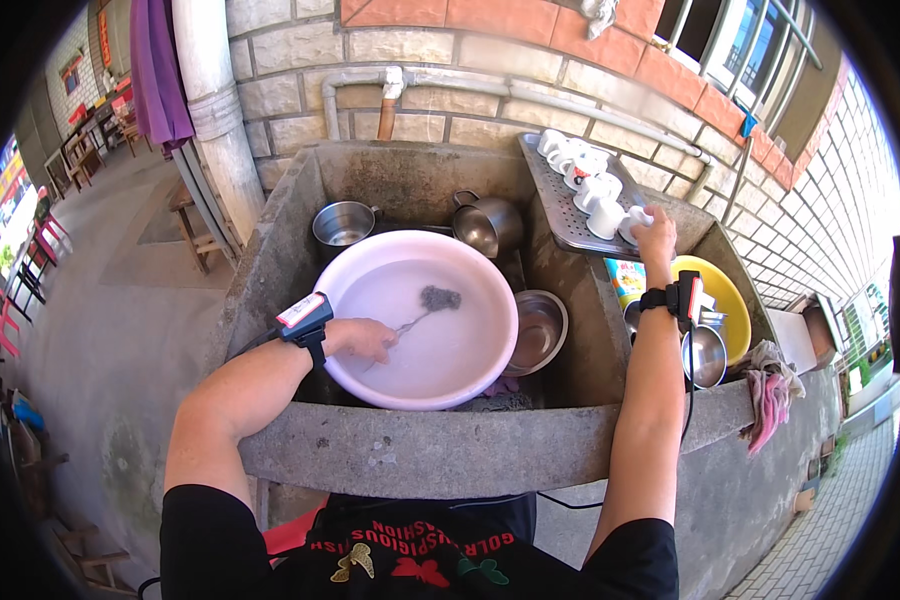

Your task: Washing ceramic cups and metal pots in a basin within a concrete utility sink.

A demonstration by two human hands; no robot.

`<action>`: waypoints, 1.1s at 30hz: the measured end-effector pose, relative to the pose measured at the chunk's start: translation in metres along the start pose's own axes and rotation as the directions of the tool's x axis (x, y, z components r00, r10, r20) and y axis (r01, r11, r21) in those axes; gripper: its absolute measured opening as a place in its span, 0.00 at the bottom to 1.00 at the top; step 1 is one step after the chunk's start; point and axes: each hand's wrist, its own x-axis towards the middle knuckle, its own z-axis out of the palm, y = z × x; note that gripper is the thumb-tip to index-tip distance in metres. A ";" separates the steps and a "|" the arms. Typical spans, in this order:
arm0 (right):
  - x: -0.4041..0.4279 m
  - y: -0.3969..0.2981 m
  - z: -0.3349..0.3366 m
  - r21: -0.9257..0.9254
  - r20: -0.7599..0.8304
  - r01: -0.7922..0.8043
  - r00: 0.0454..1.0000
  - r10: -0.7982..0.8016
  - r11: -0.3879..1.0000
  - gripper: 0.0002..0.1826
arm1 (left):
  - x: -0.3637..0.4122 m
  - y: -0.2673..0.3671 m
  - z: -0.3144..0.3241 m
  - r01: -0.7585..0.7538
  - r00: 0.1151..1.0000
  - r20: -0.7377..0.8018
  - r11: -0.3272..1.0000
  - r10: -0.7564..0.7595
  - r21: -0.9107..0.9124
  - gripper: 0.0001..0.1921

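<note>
My left hand [364, 341] is at the left of a pink plastic basin [506, 330] of cloudy water. Its fingers grip the near end of a thin stem, and a dark grey scrubber [440, 298] shows at the far end in the water. My right hand [655, 236] reaches to the near end of a perforated metal tray [551, 184] and has its fingers on a small white cup [633, 222]. Several more white cups [606, 217] stand in rows on that tray; one bears a red and black print.
The basin sits in a concrete sink [420, 442] with a metal mug [343, 223], a metal pot [487, 223] and a steel bowl [534, 334] around it. In the right compartment are a yellow basin [733, 300] and metal bowls [703, 355]. Rags [769, 390] hang over the right rim.
</note>
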 end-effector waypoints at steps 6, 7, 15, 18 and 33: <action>0.015 0.011 0.002 0.061 -0.131 0.011 0.991 -0.003 0.998 0.17 | 0.004 -0.002 0.002 0.023 1.000 0.006 0.999 -0.023 -0.032 0.23; 0.015 0.002 -0.005 0.054 -0.166 0.045 0.985 -0.036 0.998 0.17 | 0.003 -0.005 0.003 0.036 0.999 0.004 0.998 -0.036 -0.045 0.23; 0.065 -0.034 -0.009 -0.093 0.134 0.204 0.972 -0.191 0.974 0.18 | 0.002 0.003 0.008 -0.095 0.995 -0.016 0.990 0.097 0.103 0.21; 0.078 -0.041 0.014 -0.175 0.297 0.206 0.943 -0.147 0.963 0.19 | 0.000 0.006 0.013 -0.122 0.993 0.024 0.983 0.119 0.136 0.21; 0.095 -0.036 0.035 -0.068 0.550 0.310 0.805 -0.223 0.948 0.28 | -0.001 0.005 0.011 0.036 0.999 -0.021 0.977 -0.032 0.209 0.15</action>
